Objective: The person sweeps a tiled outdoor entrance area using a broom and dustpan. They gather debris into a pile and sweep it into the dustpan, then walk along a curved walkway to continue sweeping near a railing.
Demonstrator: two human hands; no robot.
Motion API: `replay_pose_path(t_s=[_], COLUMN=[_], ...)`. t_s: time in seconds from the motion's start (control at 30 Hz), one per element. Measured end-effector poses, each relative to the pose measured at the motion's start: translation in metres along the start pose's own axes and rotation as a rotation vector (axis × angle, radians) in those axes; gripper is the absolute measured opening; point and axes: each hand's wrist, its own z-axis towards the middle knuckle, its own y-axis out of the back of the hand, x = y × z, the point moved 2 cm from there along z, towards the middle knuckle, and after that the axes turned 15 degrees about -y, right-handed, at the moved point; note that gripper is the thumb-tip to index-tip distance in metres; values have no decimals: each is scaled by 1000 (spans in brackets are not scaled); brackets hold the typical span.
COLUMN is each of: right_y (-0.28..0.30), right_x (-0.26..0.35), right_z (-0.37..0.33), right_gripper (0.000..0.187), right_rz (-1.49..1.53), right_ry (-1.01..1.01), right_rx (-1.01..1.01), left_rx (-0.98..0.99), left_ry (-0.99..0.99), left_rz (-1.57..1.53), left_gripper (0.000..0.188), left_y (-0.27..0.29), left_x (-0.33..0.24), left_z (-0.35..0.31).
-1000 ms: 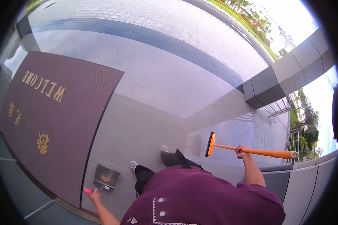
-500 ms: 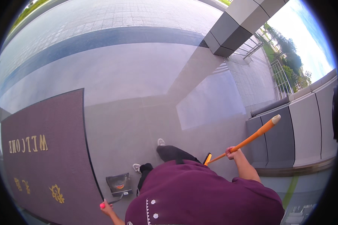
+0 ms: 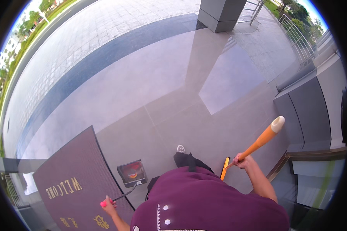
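Observation:
My right hand (image 3: 241, 161) is wrapped round the orange handle of a broom (image 3: 258, 143), whose pale-capped end tilts up and away to the right. Its yellow-orange head (image 3: 225, 168) is low by the floor, just left of that hand; the bristles are mostly hidden. My left hand (image 3: 109, 205) grips the pink end of a long dark handle. That handle runs to a dark dustpan (image 3: 132, 173) with an orange and red patch inside, held beside the mat's edge to the left of my legs.
A brown entrance mat (image 3: 77, 165) with gold lettering covers the left side. Smooth grey tiles (image 3: 162, 119) lie ahead, with paler paving beyond. A square pillar (image 3: 219, 15) stands far off. A grey wall (image 3: 306, 115) and metal railing (image 3: 297, 36) border the right. My shoe (image 3: 181, 148) shows in front.
The view has swung, shifting the mat and pillar. One shoe has gone out of sight. Both hands keep their grips; the broom's head sits farther from my body and the dustpan still hangs at my left.

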Motion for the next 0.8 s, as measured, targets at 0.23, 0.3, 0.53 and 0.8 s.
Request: replay_pose_path(t_s=[0.23,0.3,0.53,0.8], right_y=[-132,-162,-362,-526], right_x=[57,74,124,180], right_z=[-124,-123,-63,89], right_gripper=[19,20,25,23], right_rz=[-153,-379,-487,-353], right_ry=[-230,-172,-154,-413], right_rx=[248,295,450,559], left_rx=[-52,-61,-85,78], left_ry=[-62,-95,-139,-180], left_rz=[-14,-26,-37,-8], left_gripper=[33,34,36,37], left_y=[-64,-97,-180,-312], left_x=[-113,-142,-246,-349], left_z=[67,85,191,309])
